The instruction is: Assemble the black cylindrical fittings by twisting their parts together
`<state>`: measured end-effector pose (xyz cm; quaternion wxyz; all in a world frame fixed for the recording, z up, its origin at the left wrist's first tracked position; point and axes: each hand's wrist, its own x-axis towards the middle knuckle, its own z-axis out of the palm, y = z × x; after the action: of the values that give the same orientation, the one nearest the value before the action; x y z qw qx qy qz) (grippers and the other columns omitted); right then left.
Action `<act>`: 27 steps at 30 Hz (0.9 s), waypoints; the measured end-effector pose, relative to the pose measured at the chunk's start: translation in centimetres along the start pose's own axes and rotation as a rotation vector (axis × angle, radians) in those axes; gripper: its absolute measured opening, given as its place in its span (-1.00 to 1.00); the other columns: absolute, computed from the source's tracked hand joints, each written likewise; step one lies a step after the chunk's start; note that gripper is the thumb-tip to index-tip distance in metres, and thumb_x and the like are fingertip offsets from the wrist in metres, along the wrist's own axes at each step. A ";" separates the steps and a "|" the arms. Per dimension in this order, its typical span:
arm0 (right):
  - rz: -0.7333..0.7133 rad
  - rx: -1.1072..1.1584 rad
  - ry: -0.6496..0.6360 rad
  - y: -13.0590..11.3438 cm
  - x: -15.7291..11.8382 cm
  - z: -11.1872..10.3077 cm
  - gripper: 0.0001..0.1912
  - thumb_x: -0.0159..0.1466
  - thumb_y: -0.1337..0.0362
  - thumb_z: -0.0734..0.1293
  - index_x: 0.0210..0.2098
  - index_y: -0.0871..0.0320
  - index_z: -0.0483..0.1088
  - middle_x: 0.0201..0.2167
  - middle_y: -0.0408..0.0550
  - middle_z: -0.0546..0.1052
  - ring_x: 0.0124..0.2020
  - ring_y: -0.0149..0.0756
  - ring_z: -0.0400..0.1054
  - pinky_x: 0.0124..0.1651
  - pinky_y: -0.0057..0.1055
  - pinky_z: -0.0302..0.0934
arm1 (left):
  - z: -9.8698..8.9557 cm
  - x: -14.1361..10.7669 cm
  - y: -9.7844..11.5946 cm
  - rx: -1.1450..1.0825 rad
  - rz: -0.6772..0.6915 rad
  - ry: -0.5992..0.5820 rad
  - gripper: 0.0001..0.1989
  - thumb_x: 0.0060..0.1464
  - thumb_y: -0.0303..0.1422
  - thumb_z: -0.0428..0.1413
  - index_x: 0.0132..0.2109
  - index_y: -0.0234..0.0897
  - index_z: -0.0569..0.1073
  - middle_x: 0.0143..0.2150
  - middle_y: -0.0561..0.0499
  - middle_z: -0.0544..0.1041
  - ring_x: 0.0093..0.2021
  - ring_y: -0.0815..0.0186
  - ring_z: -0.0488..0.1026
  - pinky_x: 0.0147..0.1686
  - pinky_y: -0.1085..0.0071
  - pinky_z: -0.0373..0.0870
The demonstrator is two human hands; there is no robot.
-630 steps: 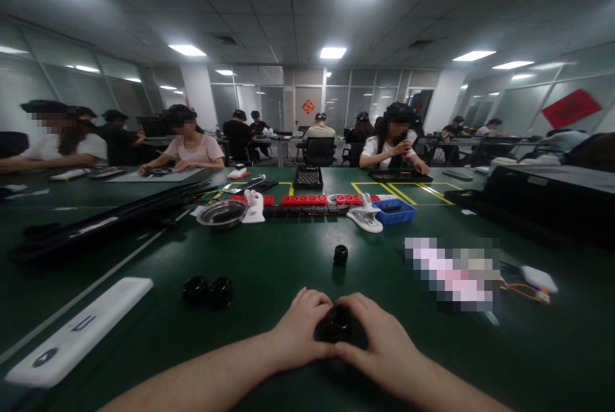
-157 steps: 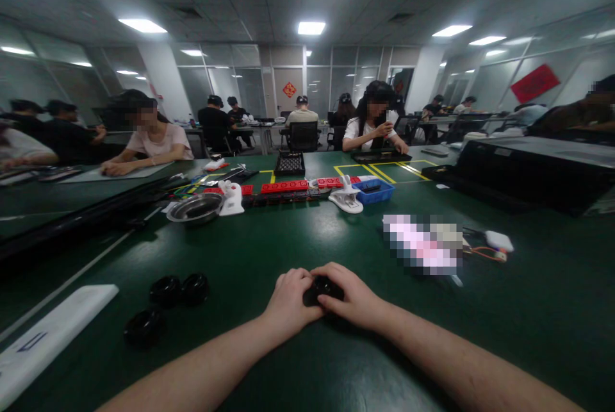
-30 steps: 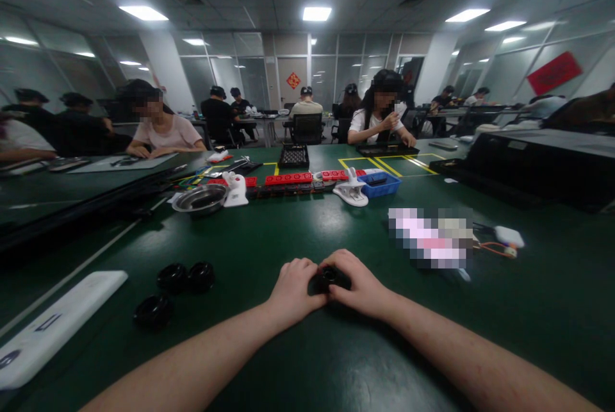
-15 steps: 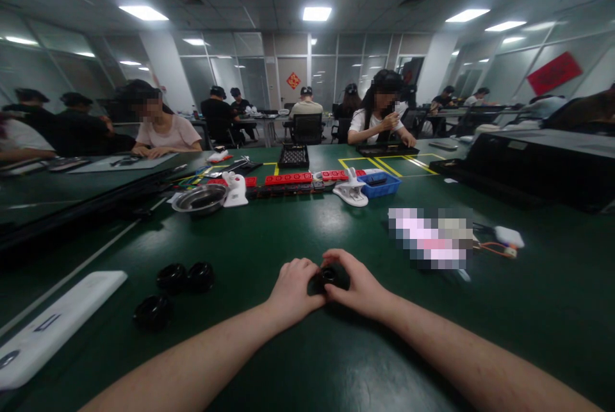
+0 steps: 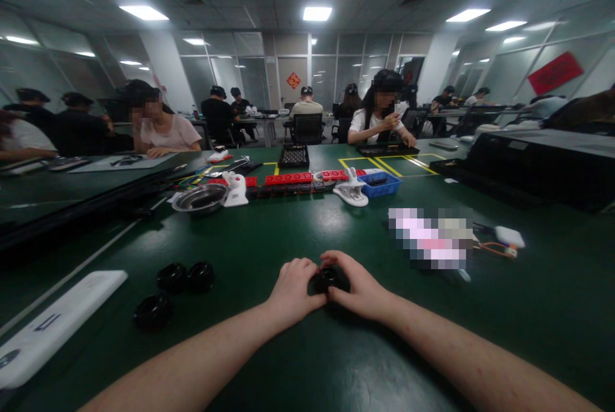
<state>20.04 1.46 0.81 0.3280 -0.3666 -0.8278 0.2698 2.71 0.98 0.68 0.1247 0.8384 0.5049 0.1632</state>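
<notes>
A small, shiny black ring-shaped piece [image 5: 328, 279] rests on the green table [image 5: 269, 361] between my two hands. My left hand [image 5: 294, 288] curls round its left side, the thumb along the near edge. From the other side my right hand [image 5: 362, 288] closes on it, index finger over the far edge and thumb at the near edge. Part of the piece is hidden behind the fingers. To the left stand three more glossy black ring-shaped pieces: one in front [image 5: 152, 313], one behind it [image 5: 171, 277], and one beside that [image 5: 200, 277].
A long white panel [image 5: 62, 322] lies at the left. Farther back are a metal bowl [image 5: 199, 199], two white clips [image 5: 235, 191], a red strip [image 5: 288, 179] and a blue bin [image 5: 382, 185]. A blurred pink item [image 5: 432, 239] lies right; co-workers sit beyond.
My right thumb and fingers have shifted slightly, and a little more of the black piece shows. At the far left, a co-worker has raised a hand to their head.
</notes>
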 end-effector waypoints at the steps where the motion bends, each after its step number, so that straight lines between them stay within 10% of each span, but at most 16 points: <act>1: -0.024 0.019 -0.019 0.0 -0.1 0.0 -0.38 -0.04 0.50 0.27 0.01 0.13 0.08 -0.10 0.01 0.33 -0.06 -0.20 0.22 0.03 -0.20 0.09 | 0.0 0.0 0.0 -0.002 -0.003 -0.002 -0.72 -0.13 -0.19 0.12 -0.27 -0.24 0.35 -0.24 0.03 0.36 -0.18 0.21 0.27 -0.21 0.32 0.19; 27: 0.080 -0.067 0.103 0.2 0.3 0.2 -0.45 -0.06 0.29 0.39 -0.09 0.15 0.17 -0.26 -0.05 0.35 -0.20 -0.21 0.26 -0.11 -0.22 0.17 | -0.1 0.0 0.0 -0.018 -0.004 0.006 -0.74 -0.14 -0.20 0.13 -0.30 -0.23 0.36 -0.25 0.03 0.37 -0.20 0.21 0.28 -0.24 0.33 0.19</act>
<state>19.82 1.71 0.66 0.3465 -0.4235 -0.8032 0.2355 2.67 1.03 0.71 0.1309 0.8358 0.5053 0.1702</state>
